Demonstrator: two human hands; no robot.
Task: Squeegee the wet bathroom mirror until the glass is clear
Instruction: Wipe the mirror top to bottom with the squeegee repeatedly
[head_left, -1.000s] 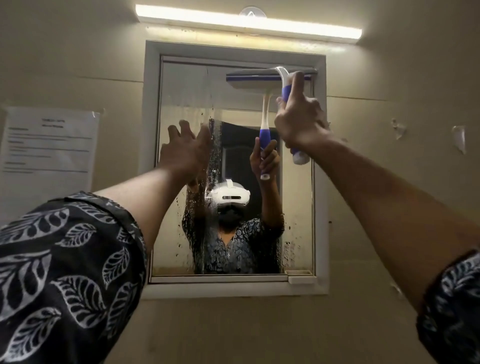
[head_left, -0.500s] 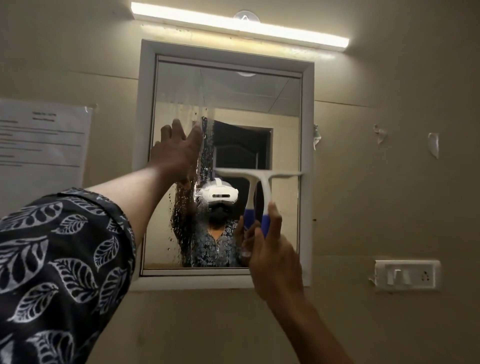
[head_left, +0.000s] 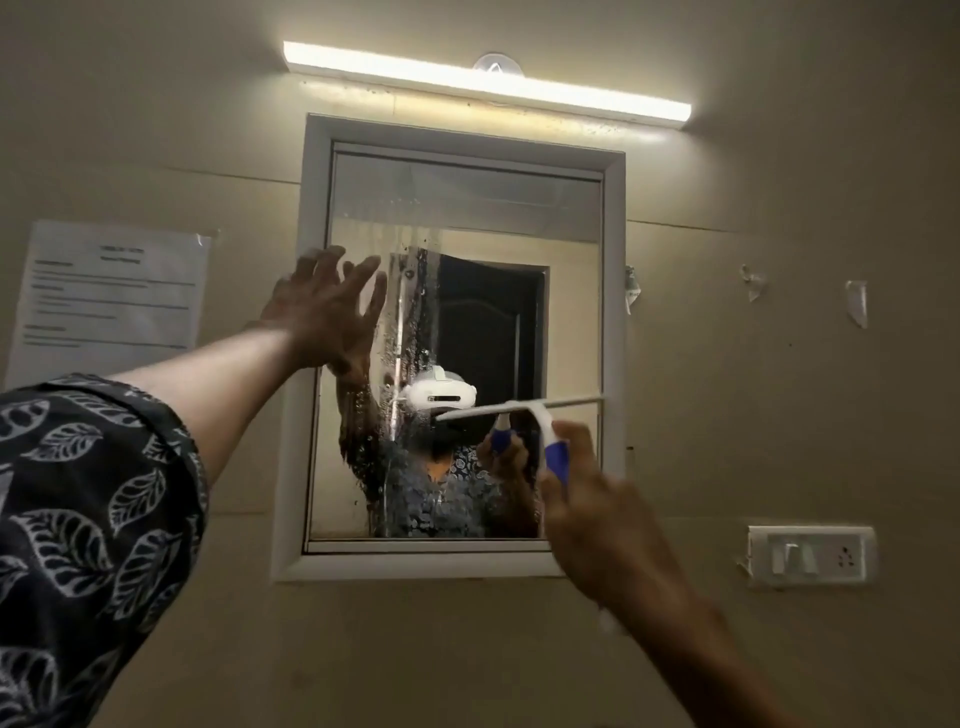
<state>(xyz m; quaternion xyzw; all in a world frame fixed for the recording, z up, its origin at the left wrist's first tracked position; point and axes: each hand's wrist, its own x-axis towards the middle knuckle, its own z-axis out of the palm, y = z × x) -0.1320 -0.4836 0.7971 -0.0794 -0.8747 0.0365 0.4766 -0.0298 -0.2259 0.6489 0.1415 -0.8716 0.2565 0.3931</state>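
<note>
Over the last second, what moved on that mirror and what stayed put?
The right hand pulled the squeegee down the mirror's right side, from the top edge to the lower half, gripping it throughout. The left hand stayed spread at the left edge. The wet streak down the middle remains.

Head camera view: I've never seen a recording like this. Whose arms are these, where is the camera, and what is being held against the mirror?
The one picture comes from a camera worn on a person's head; the white headset shows in the reflection. The two arms are that person's own.

The right hand grips the blue handle of a white squeegee, its blade lying across the lower right part of the wall mirror. The left hand is open, fingers spread, at the mirror's left edge, holding nothing.

The glass right of centre looks clear. A streaky band of drops runs down the middle, and the left part looks hazy.

Around the mirror: a light bar above, a taped paper notice on the left, a switch plate on the right.
</note>
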